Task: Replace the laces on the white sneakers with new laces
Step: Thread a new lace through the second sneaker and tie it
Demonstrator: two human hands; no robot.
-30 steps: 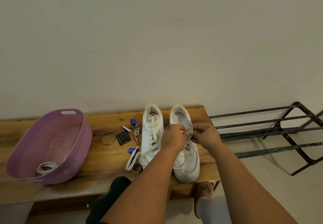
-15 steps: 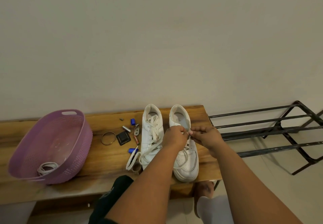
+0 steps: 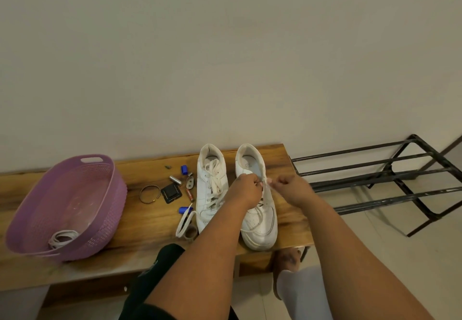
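Against a plain pale wall stands a wooden bench (image 3: 140, 222) with two white sneakers (image 3: 260, 219) side by side, toes toward the near edge. Over the right sneaker, the left hand (image 3: 246, 189) and right hand (image 3: 292, 188) each pinch a white lace (image 3: 267, 187) between curled fingers. At far left, a purple basket (image 3: 100, 209) holds coiled laces (image 3: 62, 238). Small batteries (image 3: 175, 180) lie between basket and shoes; a black metal rack (image 3: 390, 177) stands right

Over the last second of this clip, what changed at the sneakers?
Little: both hands, left and right, shifted slightly over the right-hand white sneaker, still pinching its white lace. The left-hand laced white sneaker and purple plastic basket stayed put.
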